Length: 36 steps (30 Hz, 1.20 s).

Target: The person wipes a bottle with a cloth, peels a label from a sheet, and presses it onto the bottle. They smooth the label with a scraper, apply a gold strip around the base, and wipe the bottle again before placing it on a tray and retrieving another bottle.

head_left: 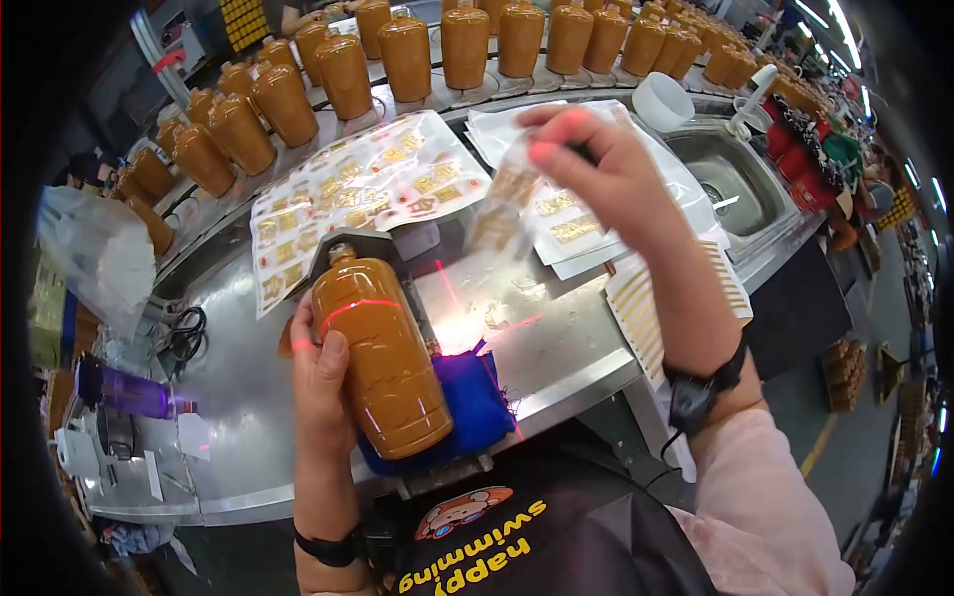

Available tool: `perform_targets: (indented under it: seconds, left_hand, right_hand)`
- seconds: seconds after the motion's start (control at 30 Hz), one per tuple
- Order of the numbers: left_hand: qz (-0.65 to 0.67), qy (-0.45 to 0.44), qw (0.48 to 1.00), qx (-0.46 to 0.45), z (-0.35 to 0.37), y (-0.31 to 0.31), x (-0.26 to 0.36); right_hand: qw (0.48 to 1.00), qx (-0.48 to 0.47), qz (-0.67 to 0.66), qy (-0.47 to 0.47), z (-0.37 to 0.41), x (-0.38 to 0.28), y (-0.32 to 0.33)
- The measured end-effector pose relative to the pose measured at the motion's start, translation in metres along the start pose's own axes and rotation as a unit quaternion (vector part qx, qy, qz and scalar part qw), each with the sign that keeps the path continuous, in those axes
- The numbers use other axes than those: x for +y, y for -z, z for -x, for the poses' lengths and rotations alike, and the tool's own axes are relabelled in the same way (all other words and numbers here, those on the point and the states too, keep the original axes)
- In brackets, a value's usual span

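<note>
A glossy brown bottle [383, 368] lies tilted on a blue cloth [472, 402], its neck toward a grey holder [348, 243]. My left hand [323, 382] is wrapped round the bottle's left side, thumb on top. A red laser line crosses the bottle's upper part. Raised over the far side of the bench, my right hand [601, 169] pinches a clear decal sheet [505, 204] with gold print, smeared by motion. Beneath it and to the left lie gold-printed decal sheets [373, 179]; more white sheets [581, 223] lie on the right.
Rows of brown bottles [465, 50] stand on a conveyor along the back. At right are a white bowl [663, 101], a steel sink [740, 179] with a tap, and gold-striped strips [641, 313]. A purple bottle [134, 392] and black cable [186, 333] lie left.
</note>
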<state>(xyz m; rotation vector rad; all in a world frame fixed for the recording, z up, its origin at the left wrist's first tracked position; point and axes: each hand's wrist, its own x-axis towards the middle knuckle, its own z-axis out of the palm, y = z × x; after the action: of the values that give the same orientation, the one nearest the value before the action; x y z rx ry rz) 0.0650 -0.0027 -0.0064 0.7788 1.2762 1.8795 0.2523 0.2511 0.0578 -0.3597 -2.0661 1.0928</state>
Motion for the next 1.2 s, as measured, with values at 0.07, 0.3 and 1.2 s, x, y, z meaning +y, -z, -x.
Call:
perform_targets:
  seconds: [0.07,0.3,1.2]
  left_hand:
    - [0.044,0.031,0.998,-0.024,-0.003,0.0,-0.003]
    - [0.07,0.107,0.991,-0.032,-0.011,0.004,-0.002]
    - [-0.389,-0.3,0.772,0.404,0.017,0.227,0.03]
  right_hand:
    - [0.992,0.042,0.056,-0.101,-0.015,0.031,0.041]
    - [0.843,0.004,0.516,-0.149,-0.061,0.247,0.129]
    - [0.888,-0.12,0.396,0.199,-0.291,0.073,-0.114]
